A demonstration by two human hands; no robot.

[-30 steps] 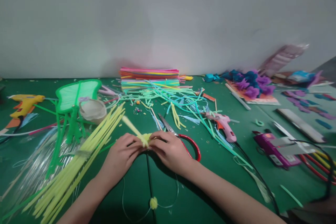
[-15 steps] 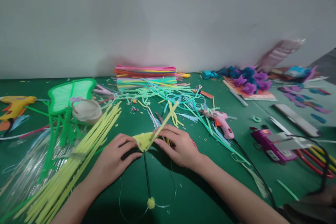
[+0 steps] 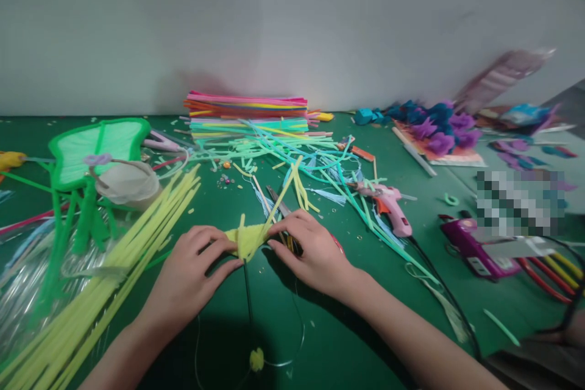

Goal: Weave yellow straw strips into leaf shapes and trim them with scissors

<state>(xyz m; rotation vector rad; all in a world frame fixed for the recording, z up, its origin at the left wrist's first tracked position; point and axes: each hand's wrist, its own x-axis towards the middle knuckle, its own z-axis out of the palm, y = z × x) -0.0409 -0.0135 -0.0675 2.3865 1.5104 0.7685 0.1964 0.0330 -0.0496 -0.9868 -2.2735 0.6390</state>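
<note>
A yellow fuzzy piece made of pipe cleaners (image 3: 250, 239) is held between my two hands above the green table. My left hand (image 3: 194, 265) pinches its left end between thumb and fingers. Thumb and forefinger of my right hand (image 3: 313, 250) close on its right end, where a long yellow strip (image 3: 284, 192) slants up and away. A short strip end sticks up from its top edge. From its underside a thin dark rod (image 3: 249, 298) runs down to a small yellow fuzzy ball (image 3: 256, 359) with clear thread. Scissors (image 3: 278, 200) lie partly hidden under my right hand.
Yellow pipe cleaners (image 3: 132, 256) lie bundled at left, near a green winged shape (image 3: 100, 149). Multicoloured stems (image 3: 249, 106) are stacked at the wall. To the right are a pink glue gun (image 3: 392, 207), a purple device (image 3: 478, 253) and purple flowers (image 3: 441, 143).
The yellow piece has turned slightly, and a short strip end now stands up from its top. Both hands keep their hold. The view has shifted a little.
</note>
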